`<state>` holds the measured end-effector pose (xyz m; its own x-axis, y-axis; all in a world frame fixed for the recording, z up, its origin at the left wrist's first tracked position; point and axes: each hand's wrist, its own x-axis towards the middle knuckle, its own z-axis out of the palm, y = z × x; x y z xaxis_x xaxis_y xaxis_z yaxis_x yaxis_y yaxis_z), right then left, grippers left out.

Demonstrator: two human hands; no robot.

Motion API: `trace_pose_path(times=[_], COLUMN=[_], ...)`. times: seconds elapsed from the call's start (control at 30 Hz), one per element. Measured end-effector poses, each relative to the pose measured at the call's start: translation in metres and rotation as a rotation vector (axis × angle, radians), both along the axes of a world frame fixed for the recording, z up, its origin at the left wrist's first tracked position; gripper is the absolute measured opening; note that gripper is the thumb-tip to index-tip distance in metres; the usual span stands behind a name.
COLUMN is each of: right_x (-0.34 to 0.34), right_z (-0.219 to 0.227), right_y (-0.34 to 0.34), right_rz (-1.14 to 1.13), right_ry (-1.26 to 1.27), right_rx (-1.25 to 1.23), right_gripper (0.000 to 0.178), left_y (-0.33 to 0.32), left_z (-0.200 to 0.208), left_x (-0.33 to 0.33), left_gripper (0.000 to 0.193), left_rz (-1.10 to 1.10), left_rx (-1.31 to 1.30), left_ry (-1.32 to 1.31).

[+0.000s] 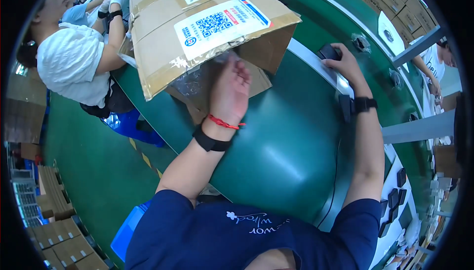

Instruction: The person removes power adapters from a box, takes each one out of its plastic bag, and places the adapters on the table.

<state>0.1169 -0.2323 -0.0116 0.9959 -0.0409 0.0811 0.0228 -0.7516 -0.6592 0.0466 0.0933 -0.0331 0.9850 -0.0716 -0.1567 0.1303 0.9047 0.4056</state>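
Observation:
A tipped cardboard box with white labels faces me with its open side, and clear plastic bags lie in its mouth. My left hand reaches into that opening beside the bags, palm turned right. Its fingers are loosely bent and partly shaded, with nothing visible in the palm. At the right, my right hand grips a small black box-shaped object over the pale rail along the green table. Next to my right wrist stands another dark object, its kind unclear.
A co-worker in white sits at the left by the box. Beyond the rail, a green belt carries plastic-wrapped items. A grey metal post juts in at the right, near several black pieces. A thin cable crosses the table.

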Motion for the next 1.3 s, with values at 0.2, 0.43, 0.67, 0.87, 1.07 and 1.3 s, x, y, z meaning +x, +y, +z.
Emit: trace_pose_path(times=[0.2, 0.43, 0.67, 0.87, 1.07, 1.3], right_x=[-0.102, -0.185, -0.193, -0.194, -0.196, -0.207], right_z=[0.027, 0.04, 0.034, 0.035, 0.05, 0.068], right_y=[0.017, 0.04, 0.04, 0.037, 0.025, 0.047], right_rz=[-0.026, 0.152, 0.176, 0.41, 0.282, 0.167], right_ry=[0.106, 0.156, 0.171, 0.129, 0.072, -0.259], right_rx=[0.639, 1.002, 1.01, 0.82, 0.867, 0.894], right_gripper=[0.055, 0.054, 0.043, 0.037, 0.038, 0.042], left_y=[-0.047, -0.068, -0.07, -0.082, -0.075, -0.075], left_z=[0.0, -0.013, 0.025, 0.037, 0.013, 0.019], left_x=[-0.057, -0.081, -0.093, -0.08, -0.073, -0.078], left_gripper=[0.014, 0.016, 0.024, 0.022, 0.017, 0.011], left_rz=[-0.297, -0.465, -0.259, -0.508, -0.399, -0.264], left_rx=[0.254, 0.776, 1.395, 0.642, 0.838, 1.251], left_ry=[-0.009, -0.286, -0.832, -0.346, -0.514, -0.873])
